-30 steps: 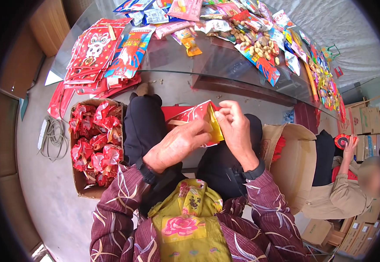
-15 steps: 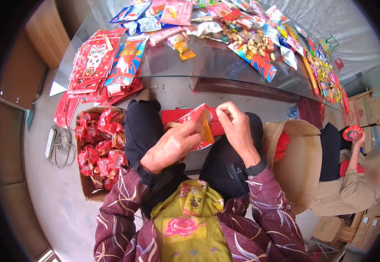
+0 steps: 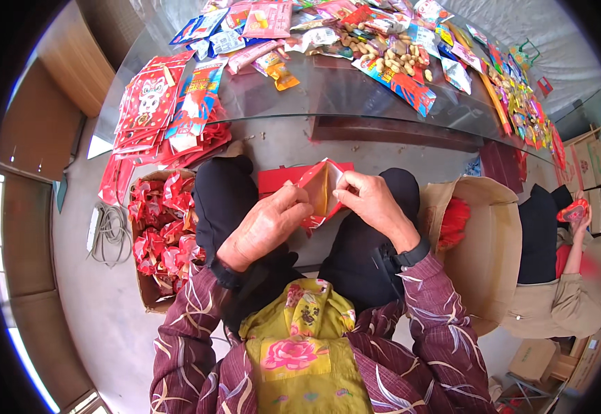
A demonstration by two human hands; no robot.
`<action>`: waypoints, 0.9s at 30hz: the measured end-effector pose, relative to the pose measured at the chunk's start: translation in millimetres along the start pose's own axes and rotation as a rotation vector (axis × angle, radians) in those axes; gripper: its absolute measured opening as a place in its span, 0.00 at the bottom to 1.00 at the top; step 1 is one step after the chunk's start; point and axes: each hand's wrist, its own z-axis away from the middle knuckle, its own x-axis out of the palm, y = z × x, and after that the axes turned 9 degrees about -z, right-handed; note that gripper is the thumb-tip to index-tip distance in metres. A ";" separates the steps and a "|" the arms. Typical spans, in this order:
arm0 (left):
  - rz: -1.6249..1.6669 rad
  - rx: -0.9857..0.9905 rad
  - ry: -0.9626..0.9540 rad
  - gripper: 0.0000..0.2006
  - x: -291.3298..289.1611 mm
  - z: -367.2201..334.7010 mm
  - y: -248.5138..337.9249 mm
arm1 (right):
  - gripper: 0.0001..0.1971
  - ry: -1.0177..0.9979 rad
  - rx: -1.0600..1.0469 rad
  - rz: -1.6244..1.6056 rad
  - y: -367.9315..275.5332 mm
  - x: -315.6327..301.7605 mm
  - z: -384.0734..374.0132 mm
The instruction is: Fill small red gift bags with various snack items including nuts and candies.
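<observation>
My left hand [image 3: 264, 225] and my right hand [image 3: 374, 205] both grip a small red packet [image 3: 319, 192] with a gold inside, held open over my lap. The left fingers pinch its left side and the right fingers hold its right edge. A flat red box [image 3: 276, 179] lies just behind the packet between my knees. My dark trousers and patterned sleeves frame the hands.
A cardboard box [image 3: 150, 293] of filled red packets stands at my left. Another open cardboard box [image 3: 494, 255] with red items is at my right. A glass table [image 3: 356, 90] ahead holds red bags, snack packs and peanuts. Another person [image 3: 569, 290] sits at right holding a red item.
My hands have shifted slightly and the packet's mouth has been spread wider, showing more of the gold lining. The person at right has lowered their hand with the red item.
</observation>
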 end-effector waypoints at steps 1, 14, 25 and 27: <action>-0.022 0.021 0.000 0.12 -2.9 0.0 2.5 | 0.06 -0.002 -0.008 -0.004 -5.3 -1.0 1.8; -0.172 0.101 -0.059 0.14 -20.7 -1.4 21.2 | 0.03 0.137 -0.199 0.010 -27.8 -2.4 5.2; -0.279 0.063 -0.192 0.10 -30.1 -9.4 6.0 | 0.03 0.098 -0.203 -0.081 -12.5 3.3 -5.7; -0.287 0.058 -0.165 0.10 -33.7 -7.4 4.6 | 0.03 0.112 -0.178 -0.054 -17.2 1.8 -3.9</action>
